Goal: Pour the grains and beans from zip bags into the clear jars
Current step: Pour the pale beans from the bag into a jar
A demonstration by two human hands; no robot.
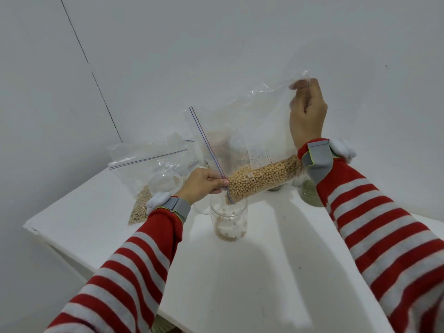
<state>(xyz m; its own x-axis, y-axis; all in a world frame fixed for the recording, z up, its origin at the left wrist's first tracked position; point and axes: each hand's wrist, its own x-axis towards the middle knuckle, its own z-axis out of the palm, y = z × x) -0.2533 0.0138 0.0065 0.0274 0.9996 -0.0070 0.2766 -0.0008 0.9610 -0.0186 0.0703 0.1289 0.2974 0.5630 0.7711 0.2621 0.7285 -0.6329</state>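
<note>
A clear zip bag [249, 131] half full of tan soybeans [262, 179] hangs tilted over a clear jar [229, 221]. My left hand [204, 186] pinches the bag's zip edge right above the jar's mouth. My right hand [307, 109] grips the bag's bottom corner and holds it high. Beans drop from the bag's low corner into the jar, whose floor holds a thin layer of them.
Other zip bags [144, 164] with grains lie at the back left of the white table [252, 272], beside a clear lid or tub [165, 182]. A jar of green grains [311, 193] stands behind my right sleeve. Another empty jar [201, 207] stands behind my left hand.
</note>
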